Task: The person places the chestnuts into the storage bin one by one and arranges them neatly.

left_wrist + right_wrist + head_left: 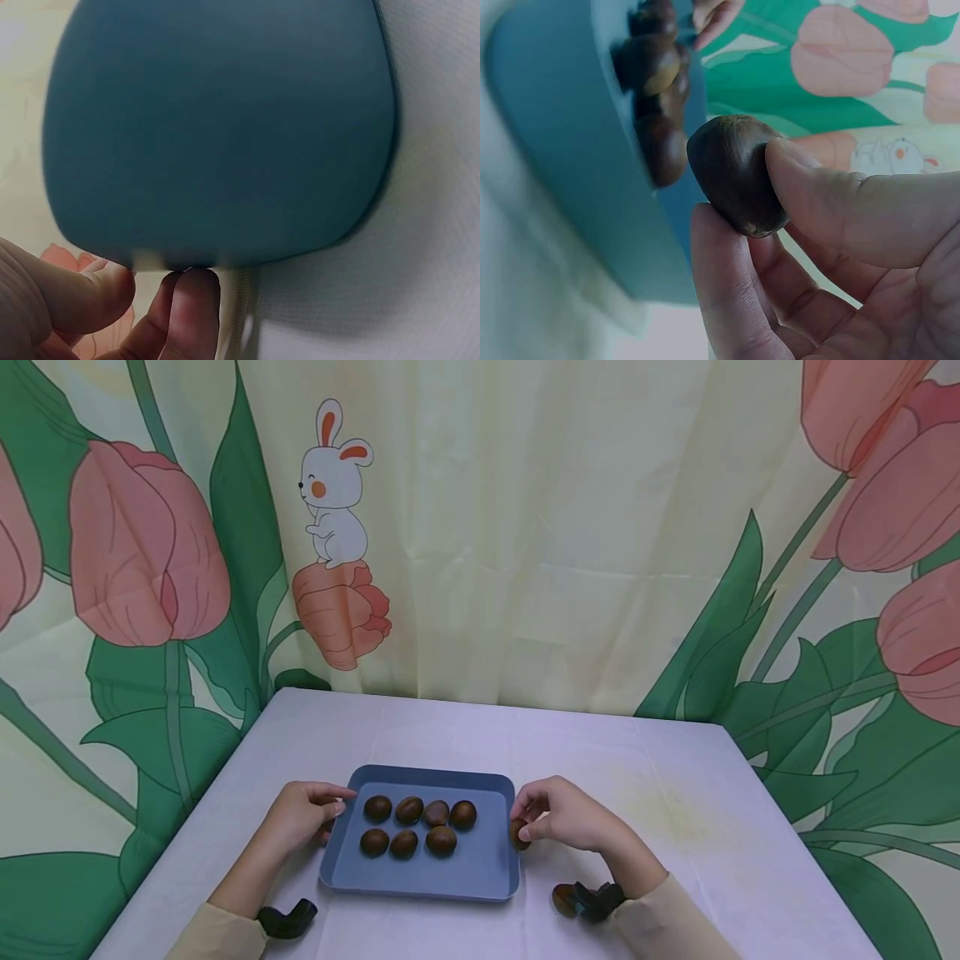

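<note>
A shallow blue tray (420,883) holds several glossy brown chestnuts (403,844) in two rough rows. My left hand (302,810) is at the tray's left side, thumb and fingertips gripping its rim near the far corner. In the left wrist view the tray's outer wall (225,135) fills most of the picture. Just over the tray's right rim, my right hand (564,814) pinches one chestnut (739,174) between thumb and fingertips. Its dark shell shows clearly in the right wrist view, with the tray's chestnuts (660,146) blurred behind it.
Another chestnut (564,900) lies on the white tablecloth (675,827), right of the tray and partly behind the black device (598,902) on my right wrist. A similar black device (288,918) sits on my left wrist. A curtain (525,543) with printed tulips and a rabbit hangs behind the table.
</note>
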### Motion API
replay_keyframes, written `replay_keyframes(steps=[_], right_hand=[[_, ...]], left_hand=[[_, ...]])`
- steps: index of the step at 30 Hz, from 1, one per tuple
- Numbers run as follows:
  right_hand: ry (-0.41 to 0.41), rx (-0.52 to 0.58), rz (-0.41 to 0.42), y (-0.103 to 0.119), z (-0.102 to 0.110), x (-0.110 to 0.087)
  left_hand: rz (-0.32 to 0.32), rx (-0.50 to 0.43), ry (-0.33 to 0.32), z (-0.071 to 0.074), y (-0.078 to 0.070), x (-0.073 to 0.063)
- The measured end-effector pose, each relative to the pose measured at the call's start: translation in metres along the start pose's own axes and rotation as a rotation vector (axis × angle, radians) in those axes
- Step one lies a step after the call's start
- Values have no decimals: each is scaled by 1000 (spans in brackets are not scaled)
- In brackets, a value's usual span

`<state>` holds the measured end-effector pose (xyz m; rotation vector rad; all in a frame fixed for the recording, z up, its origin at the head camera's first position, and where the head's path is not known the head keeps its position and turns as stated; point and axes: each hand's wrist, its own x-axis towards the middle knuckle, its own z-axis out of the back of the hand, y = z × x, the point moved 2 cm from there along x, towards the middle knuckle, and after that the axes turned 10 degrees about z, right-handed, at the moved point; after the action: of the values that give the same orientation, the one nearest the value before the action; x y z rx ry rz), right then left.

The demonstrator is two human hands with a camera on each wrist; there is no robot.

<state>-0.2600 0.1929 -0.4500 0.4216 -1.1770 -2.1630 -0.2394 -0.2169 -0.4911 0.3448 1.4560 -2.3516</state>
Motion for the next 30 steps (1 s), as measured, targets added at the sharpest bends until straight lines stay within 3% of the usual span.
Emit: replay_keyframes(steps=[16,30], right_hand=[[-28,-22,20,26,-23,46],[-46,-56,-22,25,-43,56]], left_hand=[[5,9,4,0,-1,1],[9,12,1,0,-2,-1]])
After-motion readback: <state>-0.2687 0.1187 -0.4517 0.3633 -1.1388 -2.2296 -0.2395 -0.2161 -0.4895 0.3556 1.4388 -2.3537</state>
